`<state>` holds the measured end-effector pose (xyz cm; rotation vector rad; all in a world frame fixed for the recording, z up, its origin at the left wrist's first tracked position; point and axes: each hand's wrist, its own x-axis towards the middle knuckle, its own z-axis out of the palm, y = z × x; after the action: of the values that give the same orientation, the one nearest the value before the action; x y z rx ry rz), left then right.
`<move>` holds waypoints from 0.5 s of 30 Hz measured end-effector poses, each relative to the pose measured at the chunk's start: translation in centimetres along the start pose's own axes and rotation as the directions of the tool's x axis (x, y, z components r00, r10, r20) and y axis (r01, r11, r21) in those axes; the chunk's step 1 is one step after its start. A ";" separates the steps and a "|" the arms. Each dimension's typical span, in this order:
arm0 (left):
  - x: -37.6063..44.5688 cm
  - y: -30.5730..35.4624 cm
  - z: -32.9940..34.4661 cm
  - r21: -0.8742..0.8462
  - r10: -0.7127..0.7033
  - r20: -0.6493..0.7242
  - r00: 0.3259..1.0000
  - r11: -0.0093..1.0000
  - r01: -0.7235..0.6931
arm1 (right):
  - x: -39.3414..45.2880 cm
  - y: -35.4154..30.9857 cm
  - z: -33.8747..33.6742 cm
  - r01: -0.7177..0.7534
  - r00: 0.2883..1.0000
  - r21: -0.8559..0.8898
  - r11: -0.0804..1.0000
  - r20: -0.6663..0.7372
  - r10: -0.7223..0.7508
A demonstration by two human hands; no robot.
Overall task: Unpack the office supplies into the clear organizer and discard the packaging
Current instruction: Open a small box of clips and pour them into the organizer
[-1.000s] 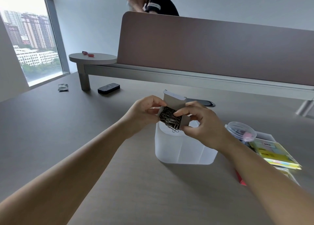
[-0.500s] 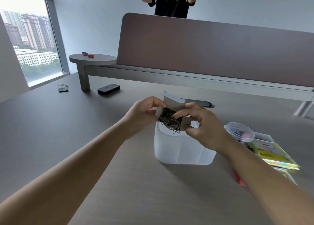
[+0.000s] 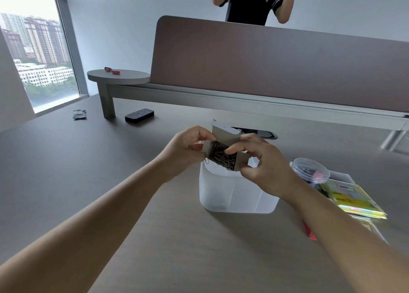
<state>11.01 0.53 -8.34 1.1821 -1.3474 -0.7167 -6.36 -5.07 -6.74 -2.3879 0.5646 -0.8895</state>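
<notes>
A small grey cardboard box (image 3: pixel 225 135) with its flap up is held over the clear organizer (image 3: pixel 232 193), tilted with its open mouth toward me. It is full of metal paper clips (image 3: pixel 221 157), and one clip hangs out at the lower left corner. My left hand (image 3: pixel 186 148) pinches the box's left end. My right hand (image 3: pixel 263 164) grips the right end, its forefinger reaching in among the clips. The organizer stands on the table right below both hands.
Right of the organizer lie a round clear tub (image 3: pixel 309 170), a pack of sticky notes (image 3: pixel 352 197), a white box (image 3: pixel 340 176) and a red item (image 3: pixel 309 231). A black eraser (image 3: pixel 139 115) and a foil wrapper (image 3: pixel 79 114) lie far left. A person (image 3: pixel 252 2) stands behind the desk divider (image 3: pixel 276 64).
The box has tipped a little further toward me over the organizer, and a clip now hangs from its lower left corner. Both hands keep their hold.
</notes>
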 end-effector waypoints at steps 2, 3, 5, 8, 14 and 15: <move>-0.1 0.0 -0.1 -0.007 -0.001 -0.002 1.000 1.000 0.001 | 0.1 0.0 0.1 -0.003 1.000 -0.004 1.000 0.011 0.003; -0.2 0.0 -0.1 -0.010 -0.001 0.001 1.000 1.000 0.001 | 0.1 0.0 0.1 -0.004 1.000 -0.010 1.000 0.016 0.005; -0.2 0.0 -0.2 -0.018 0.000 0.011 1.000 1.000 0.000 | 0.1 0.1 0.0 -0.003 1.000 -0.020 1.000 0.014 0.004; 0.0 0.1 -0.2 -0.022 0.007 0.040 0.999 1.000 -0.007 | 0.0 0.1 0.0 0.005 1.000 -0.007 1.000 -0.016 -0.005; 0.1 0.1 0.2 -0.049 -0.004 0.042 0.999 0.999 0.006 | -0.2 0.4 0.0 0.009 0.999 -0.001 1.000 -0.045 -0.009; 0.0 0.0 0.2 -0.049 -0.002 0.038 0.999 0.999 0.003 | -0.2 0.4 0.0 0.009 0.999 0.001 1.000 -0.048 -0.009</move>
<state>10.81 0.46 -8.37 1.1364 -1.3523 -0.7732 -6.59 -5.23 -7.04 -2.3759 0.5714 -0.9527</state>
